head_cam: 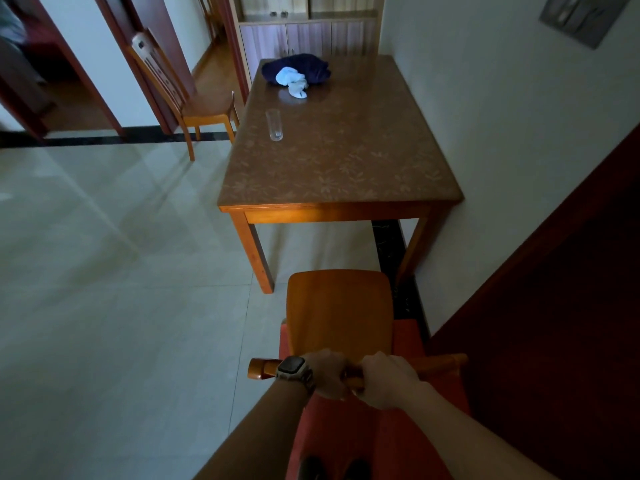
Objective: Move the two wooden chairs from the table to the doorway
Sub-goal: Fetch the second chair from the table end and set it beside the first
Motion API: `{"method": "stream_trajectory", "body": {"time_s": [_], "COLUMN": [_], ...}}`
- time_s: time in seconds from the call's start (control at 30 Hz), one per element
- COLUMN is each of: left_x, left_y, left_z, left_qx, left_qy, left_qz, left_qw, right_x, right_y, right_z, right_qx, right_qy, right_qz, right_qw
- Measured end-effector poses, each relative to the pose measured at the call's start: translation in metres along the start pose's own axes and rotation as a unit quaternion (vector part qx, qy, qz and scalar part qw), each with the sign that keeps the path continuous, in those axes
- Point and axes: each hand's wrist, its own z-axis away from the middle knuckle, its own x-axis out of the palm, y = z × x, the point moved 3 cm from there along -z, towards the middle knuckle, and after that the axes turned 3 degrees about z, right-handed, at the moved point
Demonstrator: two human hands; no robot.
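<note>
At bottom centre, the near wooden chair's top rail is gripped by left hand and right hand; it should be lifted level. Second chair is seen upper left, beside the table.

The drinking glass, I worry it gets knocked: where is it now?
In the head view the drinking glass stands upright on the table's left side, nearer than the dark blue cloth.

Two chairs, one table, one glass.
</note>
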Motion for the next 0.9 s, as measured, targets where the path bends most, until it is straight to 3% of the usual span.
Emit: {"method": "stream_trajectory", "body": {"time_s": [0.33,0.57,0.77,0.9], "left_x": [0.01,-0.007,-0.008,-0.003], "left_y": [0.001,-0.003,-0.006,-0.007], "left_z": [-0.002,0.019,0.035,0.04], "left_qx": [0.011,-0.004,0.005,0.018], "left_qy": [-0.035,0.02,0.081,0.08], "left_qz": [-0.003,0.074,0.131,0.153], "left_qw": [0.999,0.997,0.988,0.985], "right_x": [0.014,-0.001,-0.003,0.0], "right_y": [-0.001,0.005,-0.001,-0.003], "right_z": [0.009,0.012,0.022,0.032], "right_qx": [-0.01,-0.07,-0.052,-0.024], "right_qy": [-0.037,-0.013,0.035,0.046], "right_qz": [-0.055,-0.129,-0.138,-0.118], "right_qw": [0.998,0.989,0.988,0.992]}}
